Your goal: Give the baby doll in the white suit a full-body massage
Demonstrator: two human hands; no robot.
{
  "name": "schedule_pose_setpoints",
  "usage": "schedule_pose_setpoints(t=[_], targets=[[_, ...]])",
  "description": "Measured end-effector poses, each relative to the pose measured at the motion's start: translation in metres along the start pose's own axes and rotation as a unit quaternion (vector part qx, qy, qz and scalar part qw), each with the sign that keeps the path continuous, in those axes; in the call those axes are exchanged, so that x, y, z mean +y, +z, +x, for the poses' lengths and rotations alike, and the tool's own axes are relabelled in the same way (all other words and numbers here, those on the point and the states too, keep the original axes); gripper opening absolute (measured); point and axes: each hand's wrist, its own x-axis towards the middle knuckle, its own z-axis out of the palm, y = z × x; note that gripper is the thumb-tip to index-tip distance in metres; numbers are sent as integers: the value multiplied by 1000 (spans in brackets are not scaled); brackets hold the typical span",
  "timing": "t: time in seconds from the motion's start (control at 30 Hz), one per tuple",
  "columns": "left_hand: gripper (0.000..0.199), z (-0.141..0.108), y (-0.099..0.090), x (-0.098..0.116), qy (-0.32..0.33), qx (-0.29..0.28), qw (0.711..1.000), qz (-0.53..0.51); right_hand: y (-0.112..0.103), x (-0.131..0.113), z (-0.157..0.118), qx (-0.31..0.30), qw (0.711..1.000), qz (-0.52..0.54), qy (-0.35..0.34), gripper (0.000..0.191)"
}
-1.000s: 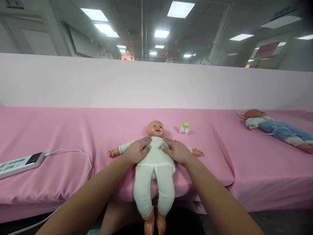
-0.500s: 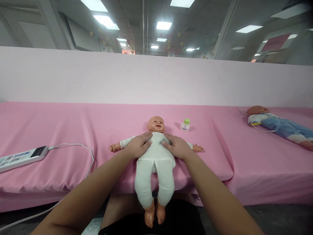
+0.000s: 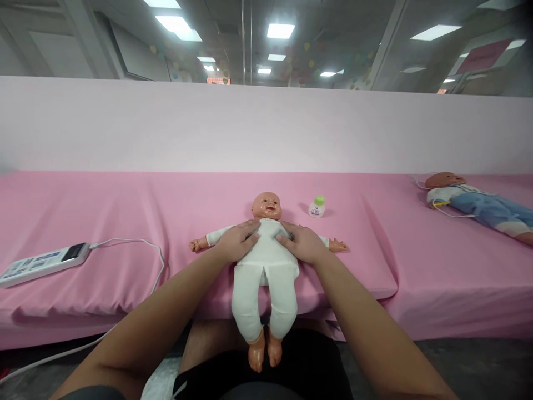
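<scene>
A baby doll in white clothes [image 3: 267, 244] lies face up on the pink sheet [image 3: 125, 205], its arms spread and its lower legs hanging past the front edge. My left hand [image 3: 240, 240] rests on the left side of its chest near the shoulder, fingers flat and thumb pointing inward. On the other side of the chest lies my right hand [image 3: 300, 241], also flat with the thumb apart. Both hands partly cover the doll's upper arms. A small bottle with a green cap [image 3: 317, 207] stands right of the doll's head.
A white power strip [image 3: 45, 264] with a cable lies at the left. At the far right is a second doll in blue [image 3: 485, 205] with thin tubing around it. Behind the bed runs a pale low wall [image 3: 266, 128] with glass above.
The view has tilted slightly, so the bed and dolls appear a little higher. Both hands keep their places on the doll's chest.
</scene>
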Motion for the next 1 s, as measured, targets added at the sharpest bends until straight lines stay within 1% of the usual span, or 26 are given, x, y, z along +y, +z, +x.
schedule_pose_setpoints(t=[0.27, 0.47, 0.57, 0.67, 0.77, 0.83, 0.87, 0.93, 0.97, 1.0], targets=[[63, 0, 1, -2, 3, 5, 1000, -4, 1, 1, 1, 5, 1000, 3, -10, 69], [64, -1, 1, -1, 2, 3, 1000, -4, 0, -1, -1, 0, 1000, 1, 0, 69], [63, -2, -1, 1, -5, 6, 1000, -9, -2, -2, -1, 3, 1000, 6, -1, 67], [63, -8, -7, 10, -18, 21, 999, -27, -5, -5, -3, 10, 1000, 19, -14, 63], [68, -23, -22, 32, -20, 59, 995, -80, -12, -15, -12, 35, 998, 46, -34, 60], [68, -39, -41, 56, -7, 96, 986, -138, -22, -27, -26, 72, 994, 77, -38, 60], [65, -47, -53, 71, 12, 110, 979, -170, -29, -35, -37, 95, 990, 96, -35, 60], [58, -66, -80, 101, 70, 168, 956, -232, -48, -49, -62, 144, 979, 137, -50, 63], [58, -75, -93, 114, 100, 203, 940, -257, -59, -54, -76, 163, 972, 155, -67, 65], [63, -84, -106, 125, 124, 240, 922, -279, -70, -57, -90, 176, 967, 165, -80, 70]])
